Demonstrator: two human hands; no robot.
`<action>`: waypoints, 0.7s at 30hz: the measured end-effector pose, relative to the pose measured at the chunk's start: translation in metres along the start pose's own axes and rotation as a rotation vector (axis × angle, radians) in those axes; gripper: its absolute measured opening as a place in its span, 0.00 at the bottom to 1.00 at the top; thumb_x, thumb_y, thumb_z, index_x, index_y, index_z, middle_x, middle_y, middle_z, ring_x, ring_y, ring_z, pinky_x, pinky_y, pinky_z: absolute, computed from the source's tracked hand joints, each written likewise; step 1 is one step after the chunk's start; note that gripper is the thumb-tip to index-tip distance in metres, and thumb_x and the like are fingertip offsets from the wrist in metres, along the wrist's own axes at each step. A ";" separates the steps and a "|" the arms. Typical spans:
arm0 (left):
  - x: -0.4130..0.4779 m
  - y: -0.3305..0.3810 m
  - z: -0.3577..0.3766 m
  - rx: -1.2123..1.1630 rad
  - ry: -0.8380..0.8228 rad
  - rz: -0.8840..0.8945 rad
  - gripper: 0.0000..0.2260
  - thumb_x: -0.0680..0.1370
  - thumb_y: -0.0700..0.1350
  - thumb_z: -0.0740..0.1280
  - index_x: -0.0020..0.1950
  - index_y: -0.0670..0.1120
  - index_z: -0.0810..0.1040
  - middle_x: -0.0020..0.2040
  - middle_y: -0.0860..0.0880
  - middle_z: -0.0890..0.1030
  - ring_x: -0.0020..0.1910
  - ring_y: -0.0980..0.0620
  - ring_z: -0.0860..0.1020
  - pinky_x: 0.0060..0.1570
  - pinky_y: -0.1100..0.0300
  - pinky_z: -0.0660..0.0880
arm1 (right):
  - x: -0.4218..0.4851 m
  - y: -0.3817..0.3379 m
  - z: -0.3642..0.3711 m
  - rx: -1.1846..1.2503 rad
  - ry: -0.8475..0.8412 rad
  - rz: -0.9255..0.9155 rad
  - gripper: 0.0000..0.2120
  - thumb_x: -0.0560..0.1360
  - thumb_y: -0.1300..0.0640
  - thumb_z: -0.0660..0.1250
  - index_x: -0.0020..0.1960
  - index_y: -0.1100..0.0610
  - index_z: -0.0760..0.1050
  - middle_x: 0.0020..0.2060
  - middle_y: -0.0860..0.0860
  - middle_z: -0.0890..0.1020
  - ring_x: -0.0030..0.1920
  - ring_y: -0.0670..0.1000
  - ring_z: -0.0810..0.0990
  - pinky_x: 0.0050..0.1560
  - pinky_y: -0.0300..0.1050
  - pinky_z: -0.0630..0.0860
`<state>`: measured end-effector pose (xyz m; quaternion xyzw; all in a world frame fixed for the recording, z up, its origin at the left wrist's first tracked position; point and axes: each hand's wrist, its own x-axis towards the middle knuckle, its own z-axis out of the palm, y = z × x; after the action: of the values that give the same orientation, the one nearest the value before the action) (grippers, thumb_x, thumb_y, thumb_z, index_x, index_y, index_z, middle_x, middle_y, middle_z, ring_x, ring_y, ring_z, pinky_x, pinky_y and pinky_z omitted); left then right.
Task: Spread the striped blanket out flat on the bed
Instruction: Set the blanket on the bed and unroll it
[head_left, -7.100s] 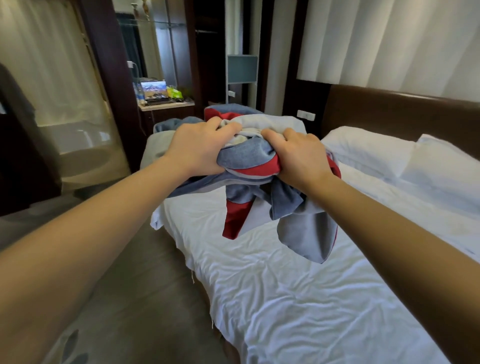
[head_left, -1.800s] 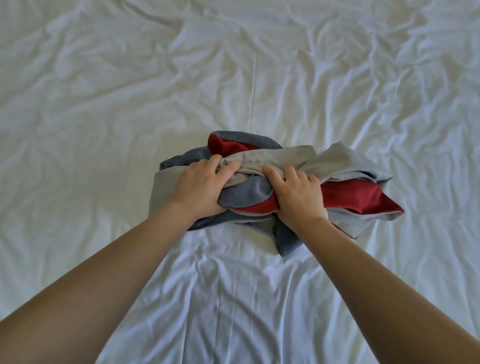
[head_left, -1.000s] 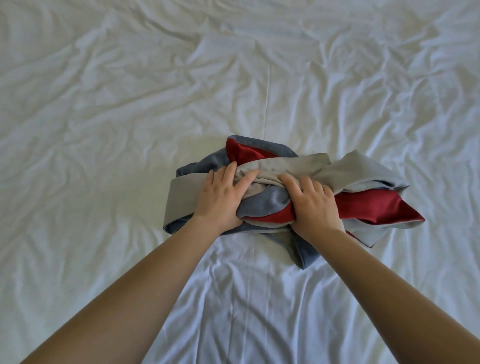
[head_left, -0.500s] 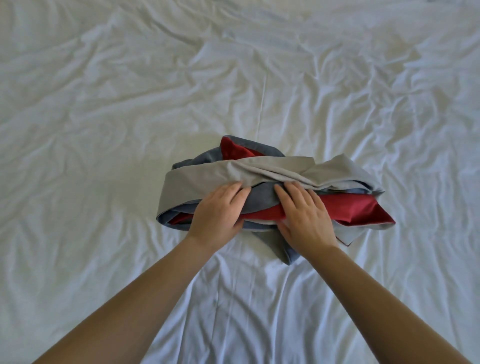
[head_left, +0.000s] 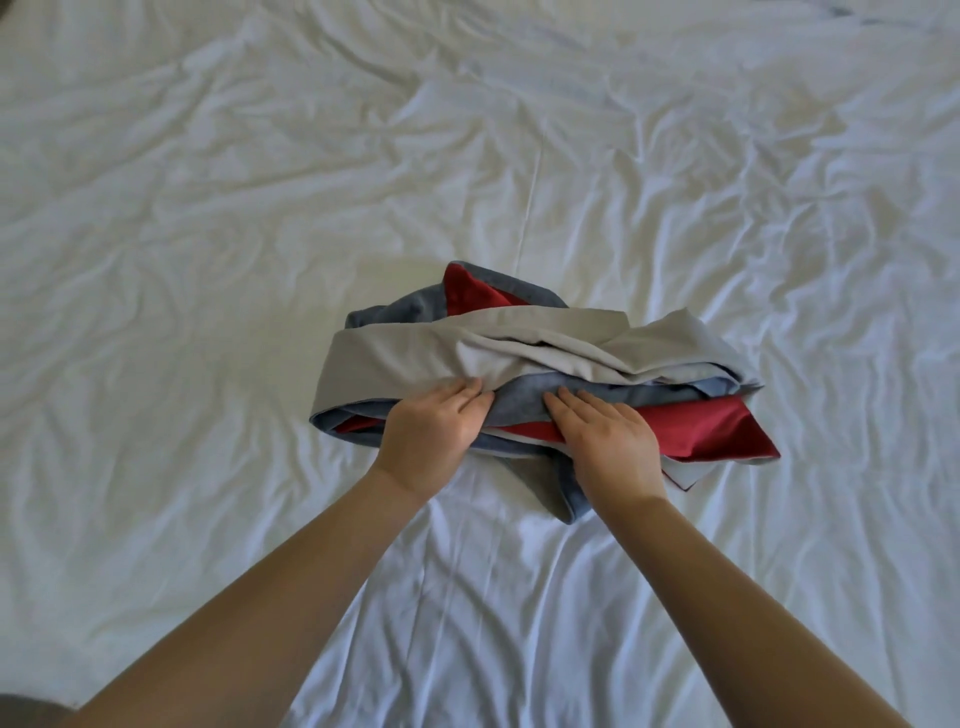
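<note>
The striped blanket lies in a bunched-up heap on the bed. It has gray, blue and red parts, all folded over each other. A wide gray band lies across the top of the heap. A red corner sticks out on its right side.

Both hands lie on the edge of the blanket closest to the person. The left hand is flat, palm down, with its fingers straight and close together. Its fingertips touch where the gray band meets the blue part. The right hand is near it, also flat and palm down, with straight fingers on the blue and red cloth. Neither hand grabs any cloth. A bit of blue blanket shows between the two hands.

The two bare arms reach out to the blanket from the bottom of the picture. The bed's white sheet is wrinkled all around the blanket.
</note>
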<state>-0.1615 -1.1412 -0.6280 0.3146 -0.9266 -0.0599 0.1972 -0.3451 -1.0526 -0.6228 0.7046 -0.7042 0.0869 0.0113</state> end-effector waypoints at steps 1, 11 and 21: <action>-0.002 0.001 -0.002 -0.005 0.006 0.004 0.10 0.65 0.34 0.77 0.46 0.39 0.85 0.46 0.42 0.85 0.43 0.47 0.84 0.34 0.58 0.81 | -0.003 -0.001 -0.002 0.004 -0.007 -0.001 0.24 0.54 0.67 0.80 0.50 0.60 0.83 0.46 0.54 0.86 0.46 0.54 0.85 0.43 0.46 0.81; -0.047 0.007 -0.023 -0.032 -0.023 0.176 0.14 0.59 0.32 0.79 0.43 0.40 0.85 0.43 0.43 0.85 0.39 0.48 0.85 0.34 0.59 0.81 | -0.046 -0.045 -0.014 -0.010 -0.018 0.042 0.22 0.54 0.67 0.81 0.47 0.59 0.84 0.44 0.53 0.86 0.44 0.54 0.85 0.40 0.44 0.82; -0.110 -0.007 -0.044 -0.043 -0.094 0.284 0.13 0.59 0.34 0.80 0.41 0.40 0.86 0.41 0.44 0.86 0.39 0.49 0.85 0.39 0.57 0.82 | -0.090 -0.113 -0.004 -0.021 -0.055 0.089 0.21 0.52 0.66 0.81 0.44 0.58 0.85 0.40 0.51 0.86 0.39 0.52 0.85 0.35 0.41 0.80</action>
<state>-0.0599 -1.0800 -0.6253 0.1729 -0.9685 -0.0657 0.1669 -0.2331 -0.9616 -0.6190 0.6746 -0.7357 0.0607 -0.0047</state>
